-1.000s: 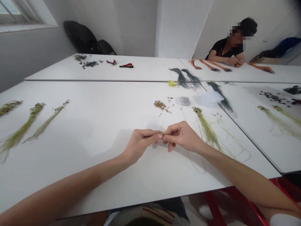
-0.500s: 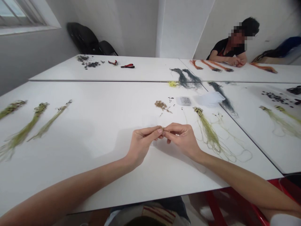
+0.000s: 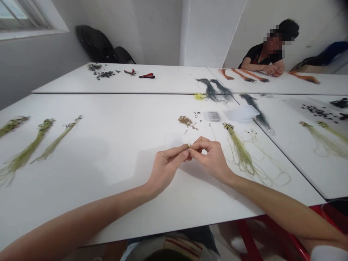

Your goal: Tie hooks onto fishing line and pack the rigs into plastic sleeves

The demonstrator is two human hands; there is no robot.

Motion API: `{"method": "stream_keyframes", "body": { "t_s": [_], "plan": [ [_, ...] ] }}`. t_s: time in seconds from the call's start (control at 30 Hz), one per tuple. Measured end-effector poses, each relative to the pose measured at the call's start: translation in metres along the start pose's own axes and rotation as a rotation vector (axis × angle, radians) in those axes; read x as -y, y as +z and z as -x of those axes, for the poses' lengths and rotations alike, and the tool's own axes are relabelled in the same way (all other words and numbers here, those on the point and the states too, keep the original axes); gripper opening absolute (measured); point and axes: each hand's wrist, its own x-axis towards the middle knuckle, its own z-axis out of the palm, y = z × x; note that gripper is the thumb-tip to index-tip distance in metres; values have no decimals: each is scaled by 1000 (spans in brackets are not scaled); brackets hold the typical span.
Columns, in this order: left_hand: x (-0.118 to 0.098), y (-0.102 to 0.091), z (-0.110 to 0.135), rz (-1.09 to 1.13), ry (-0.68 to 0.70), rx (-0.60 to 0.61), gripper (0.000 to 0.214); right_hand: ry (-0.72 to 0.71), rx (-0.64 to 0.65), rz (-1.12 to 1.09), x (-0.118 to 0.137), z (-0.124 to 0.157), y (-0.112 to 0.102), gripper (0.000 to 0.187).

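Above the white table (image 3: 89,203), my left hand (image 3: 170,165) and my right hand (image 3: 208,156) meet at their fingertips. Both are closed in a pinch on a small gold-coloured metal piece (image 3: 189,145), ring-like at its top; most of it is covered by the fingers. A thin pale cord (image 3: 228,192) shows on the table below my right wrist. Just beyond the hands lies a small pile of gold-coloured metal clasps (image 3: 185,121), with a few loose ones beside it. To the right of my right hand is a bundle of yellow-green cords (image 3: 241,156) with dark ends.
More yellow-green bundles (image 3: 40,137) lie at the left. Behind the clasps are a clear plastic box (image 3: 213,116), a plastic bag (image 3: 243,113) and dark grey cords (image 3: 210,90). Red-handled pliers (image 3: 146,75) lie farther back. A person (image 3: 261,58) sits across, near orange cords (image 3: 241,75).
The fingers of my right hand have shifted slightly upward around the metal piece, and more of its ring shows. My left hand stays pinched. The view has moved slightly.
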Motion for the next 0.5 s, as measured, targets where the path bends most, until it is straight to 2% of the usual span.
{"method": "stream_keyframes", "body": {
  "t_s": [0.13,0.27,0.37,0.5],
  "plan": [
    [2,-1,0,-94,37,-13,31,0,16,-94,-2,-3,-3,12],
    [-1,-4,-5,-42,29,-10,33,36,38,-285,-5,-6,-5,10],
    [-4,-5,-8,44,15,40,29,90,61,-398,-6,-9,-6,10],
    [-5,-4,-9,118,-32,126,24,118,62,-425,-7,-11,-7,13]
  ]
}}
